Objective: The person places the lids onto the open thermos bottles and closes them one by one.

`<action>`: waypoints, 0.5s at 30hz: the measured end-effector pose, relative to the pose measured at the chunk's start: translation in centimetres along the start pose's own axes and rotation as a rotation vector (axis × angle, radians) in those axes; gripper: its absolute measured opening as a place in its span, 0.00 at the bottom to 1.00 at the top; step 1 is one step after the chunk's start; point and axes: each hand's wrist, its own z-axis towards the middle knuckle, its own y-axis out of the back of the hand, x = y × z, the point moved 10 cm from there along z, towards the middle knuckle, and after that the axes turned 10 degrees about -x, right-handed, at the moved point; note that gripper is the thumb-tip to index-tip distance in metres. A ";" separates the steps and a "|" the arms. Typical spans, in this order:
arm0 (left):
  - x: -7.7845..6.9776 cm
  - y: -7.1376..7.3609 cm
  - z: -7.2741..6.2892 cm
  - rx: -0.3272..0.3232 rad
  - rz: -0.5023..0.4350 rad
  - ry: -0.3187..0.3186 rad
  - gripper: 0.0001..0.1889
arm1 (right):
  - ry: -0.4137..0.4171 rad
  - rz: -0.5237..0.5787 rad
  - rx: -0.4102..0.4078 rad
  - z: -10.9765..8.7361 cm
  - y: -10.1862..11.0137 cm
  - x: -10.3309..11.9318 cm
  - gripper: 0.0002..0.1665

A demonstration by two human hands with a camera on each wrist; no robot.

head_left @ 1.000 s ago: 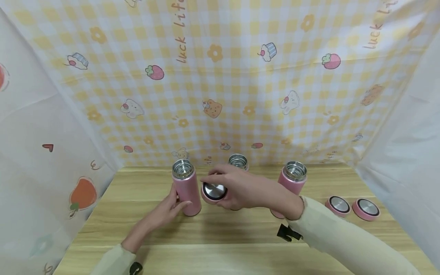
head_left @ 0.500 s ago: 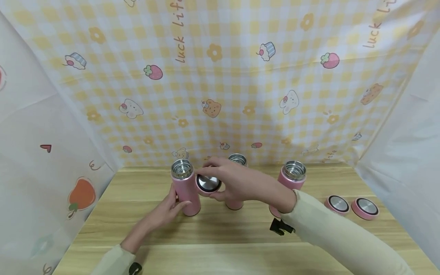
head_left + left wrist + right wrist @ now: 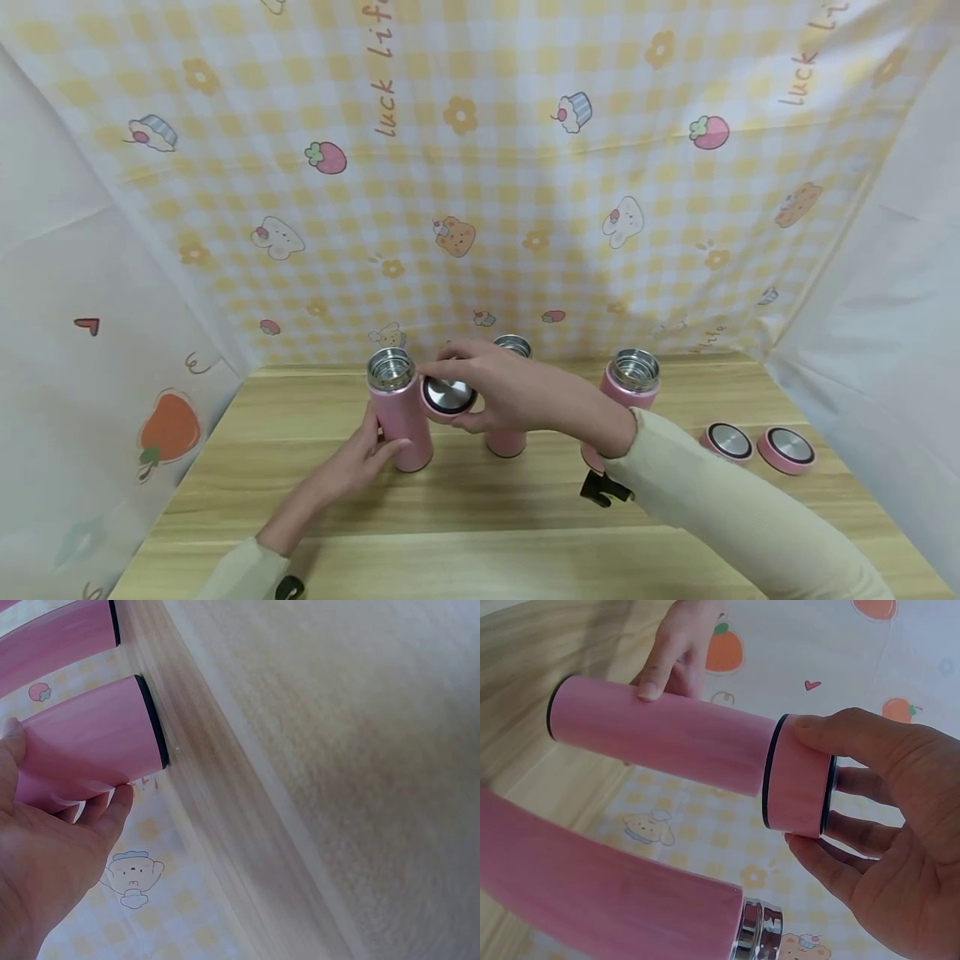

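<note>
Three pink thermos bottles with bare steel mouths stand upright on the wooden table. My left hand (image 3: 348,471) grips the leftmost thermos bottle (image 3: 405,425) round its lower body, thumb in front. Pinched by its side in my right hand (image 3: 517,392) is a pink lid (image 3: 447,398) with a steel disc and black ring facing up. The lid hangs just right of the left bottle, a little below its mouth. In the right wrist view, thumb and fingers span the lid (image 3: 799,780), which overlaps the bottle's neck end.
Behind the right hand stands the middle thermos bottle (image 3: 507,442). The right thermos bottle (image 3: 621,392) is partly covered by the right forearm. Two more pink lids (image 3: 729,442) lie at the table's right. A yellow checked cloth (image 3: 480,183) hangs along the back.
My right hand has carried the lid left and slightly up, closer to the left bottle. The left hand keeps its grip on that bottle. The head view has shifted slightly.
</note>
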 end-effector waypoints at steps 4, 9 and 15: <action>0.0 0.0 0.0 -0.002 -0.002 -0.002 0.40 | -0.023 -0.008 0.020 0.1 -0.3 -0.2 0.36; 0.1 0.0 -0.1 -0.001 0.000 -0.003 0.39 | -0.057 -0.011 0.040 0.1 -0.5 -0.6 0.37; 0.3 0.0 -0.2 -0.006 0.007 0.011 0.40 | -0.064 -0.015 0.039 0.2 -0.5 -0.8 0.38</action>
